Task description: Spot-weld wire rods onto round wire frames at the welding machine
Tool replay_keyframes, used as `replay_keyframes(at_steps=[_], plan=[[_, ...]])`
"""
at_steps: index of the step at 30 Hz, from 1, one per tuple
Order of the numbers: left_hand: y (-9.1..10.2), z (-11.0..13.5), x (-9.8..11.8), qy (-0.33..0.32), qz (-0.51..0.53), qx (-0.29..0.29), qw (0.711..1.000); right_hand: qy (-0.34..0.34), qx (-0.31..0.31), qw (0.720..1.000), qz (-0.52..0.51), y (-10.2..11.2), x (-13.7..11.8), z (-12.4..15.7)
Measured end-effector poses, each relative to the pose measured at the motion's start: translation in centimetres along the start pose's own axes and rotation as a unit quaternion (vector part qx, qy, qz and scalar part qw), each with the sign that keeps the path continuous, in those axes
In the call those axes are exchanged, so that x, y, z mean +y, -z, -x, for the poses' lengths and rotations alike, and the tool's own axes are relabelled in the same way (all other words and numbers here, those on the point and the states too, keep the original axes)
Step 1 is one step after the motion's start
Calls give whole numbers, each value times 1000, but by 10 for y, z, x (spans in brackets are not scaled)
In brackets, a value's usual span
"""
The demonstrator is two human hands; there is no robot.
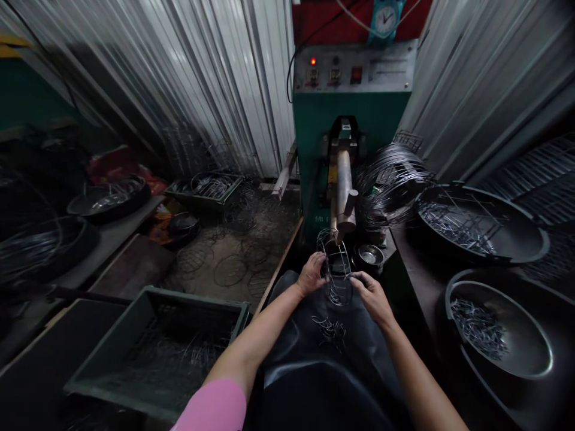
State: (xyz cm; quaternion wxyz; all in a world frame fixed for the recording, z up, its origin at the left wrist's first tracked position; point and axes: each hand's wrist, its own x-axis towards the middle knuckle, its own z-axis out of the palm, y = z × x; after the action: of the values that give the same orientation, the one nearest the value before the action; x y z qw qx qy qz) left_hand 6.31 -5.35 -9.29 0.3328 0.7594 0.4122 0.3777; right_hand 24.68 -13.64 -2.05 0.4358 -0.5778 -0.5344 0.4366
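A small wire cage frame (336, 269) of bent wire loops stands upright between my two hands, just under the arm of a green welding machine (348, 120). My left hand (311, 274) grips its left side, fingers curled round the wires. On the right side my right hand (371, 294) pinches the frame. A little heap of short loose wires (331, 330) lies on the dark apron over my lap, below the frame.
Two dark round basins (534, 359) (530, 239) with short wire pieces stand at the right. A bundle of wire rings (390, 179) hangs beside the machine. A green crate (153, 353) with wire parts sits at lower left. Wire rings litter the floor (233, 263).
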Motion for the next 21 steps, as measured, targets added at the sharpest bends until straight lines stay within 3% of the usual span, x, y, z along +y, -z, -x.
replay_keyframes(at_steps=[7, 16, 21], plan=[[-2, 2, 6, -3, -9, 30, 999, 30, 17, 999, 28, 1, -12, -16], [-5, -12, 5, 57, 104, 61, 991, 25, 41, 999, 25, -4, -24, -47], [-5, -12, 10, 86, 153, 38, 984, 2, 23, 1000, -5, -4, -27, -45]])
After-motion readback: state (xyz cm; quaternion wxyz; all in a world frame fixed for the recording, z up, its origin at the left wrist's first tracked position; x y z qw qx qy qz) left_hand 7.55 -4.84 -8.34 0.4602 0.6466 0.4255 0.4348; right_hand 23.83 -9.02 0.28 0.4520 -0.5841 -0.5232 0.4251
